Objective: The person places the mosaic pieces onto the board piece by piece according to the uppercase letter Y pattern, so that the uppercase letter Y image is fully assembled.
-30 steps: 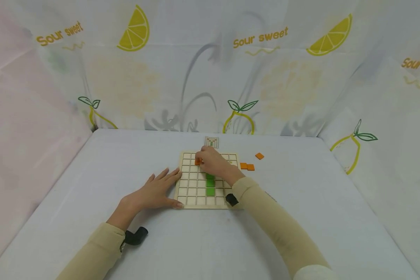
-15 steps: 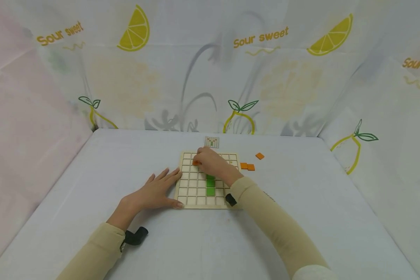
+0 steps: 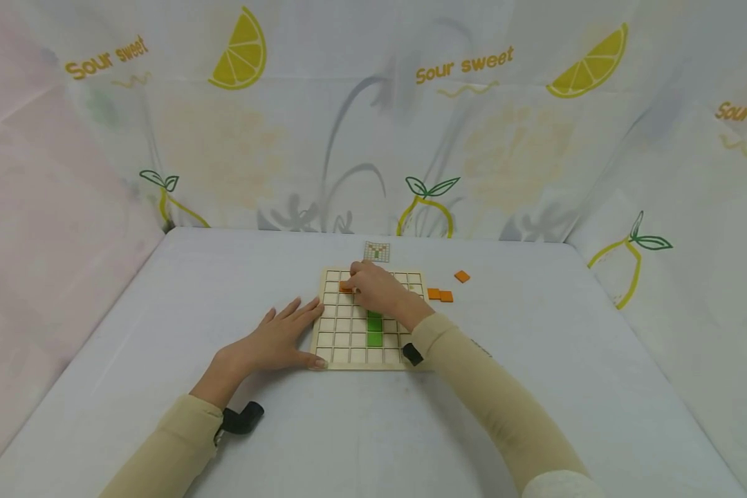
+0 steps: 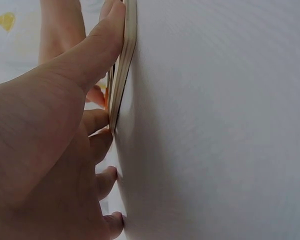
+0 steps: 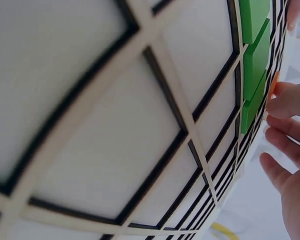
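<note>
A wooden grid board [image 3: 342,368] lies flat on the white table. Spread fingers of my left hand [image 3: 274,344] rest along its left edge, the thumb by the near left corner. My right hand [image 3: 380,287] reaches over the board's far half and holds an orange square tile [image 3: 345,286] with its fingertips, low at a cell in the upper left. The right wrist view shows fingertips [image 5: 280,102] at this tile's edge, beyond a row of green tiles [image 5: 256,60]. Part of the green row [image 3: 374,330] is hidden under the right hand in the head view.
Two orange tiles [image 3: 440,295] lie side by side just right of the board, and another orange tile [image 3: 462,276] lies farther back. Behind the board is a small pattern card [image 3: 377,251]. A lemon-printed cloth [image 3: 504,138] hangs beyond the table.
The right hand's fingertips and the orange tile have shifted slightly left across the board, and more of the tile shows. The left hand has stayed in place.
</note>
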`<state>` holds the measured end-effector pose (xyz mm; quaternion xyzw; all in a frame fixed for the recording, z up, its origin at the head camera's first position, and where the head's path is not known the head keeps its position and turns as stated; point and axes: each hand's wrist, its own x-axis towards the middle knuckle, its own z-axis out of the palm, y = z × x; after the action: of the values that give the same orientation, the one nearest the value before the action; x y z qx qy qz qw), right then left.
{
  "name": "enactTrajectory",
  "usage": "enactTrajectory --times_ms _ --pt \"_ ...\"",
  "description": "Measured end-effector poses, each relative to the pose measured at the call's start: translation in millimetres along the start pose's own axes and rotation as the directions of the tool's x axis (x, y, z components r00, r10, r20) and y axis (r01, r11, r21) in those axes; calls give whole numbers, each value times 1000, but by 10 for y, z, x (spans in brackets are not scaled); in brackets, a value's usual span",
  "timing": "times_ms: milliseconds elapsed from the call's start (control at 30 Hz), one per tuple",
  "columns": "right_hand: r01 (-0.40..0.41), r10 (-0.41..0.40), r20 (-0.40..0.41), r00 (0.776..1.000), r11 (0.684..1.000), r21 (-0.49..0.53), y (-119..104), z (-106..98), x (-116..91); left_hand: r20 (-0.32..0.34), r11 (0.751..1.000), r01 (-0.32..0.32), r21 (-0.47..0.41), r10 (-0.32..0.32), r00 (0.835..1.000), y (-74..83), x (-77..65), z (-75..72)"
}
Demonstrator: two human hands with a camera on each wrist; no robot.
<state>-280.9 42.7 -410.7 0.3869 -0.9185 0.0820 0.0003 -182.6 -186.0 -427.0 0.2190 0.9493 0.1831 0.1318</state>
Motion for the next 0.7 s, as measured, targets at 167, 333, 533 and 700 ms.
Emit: enactTrajectory --times_ms 167,333,533,700 --pt "-5 5 10 1000 1000 0 6 0 -13 4 1000 4 -1 -4 1000 -3 -2 4" --pt "-10 10 27 1000 1000 6 14 -16 -30 6 1000 5 -3 -5 1000 5 -2 5" --pt "-3 2 39 999 1000 1 32 -24 -60 7 1000 4 4 -4 1000 18 -11 -8" --pt "-9 8 54 999 1000 5 42 -36 -91 2 1000 4 3 -4 1000 27 -19 -21"
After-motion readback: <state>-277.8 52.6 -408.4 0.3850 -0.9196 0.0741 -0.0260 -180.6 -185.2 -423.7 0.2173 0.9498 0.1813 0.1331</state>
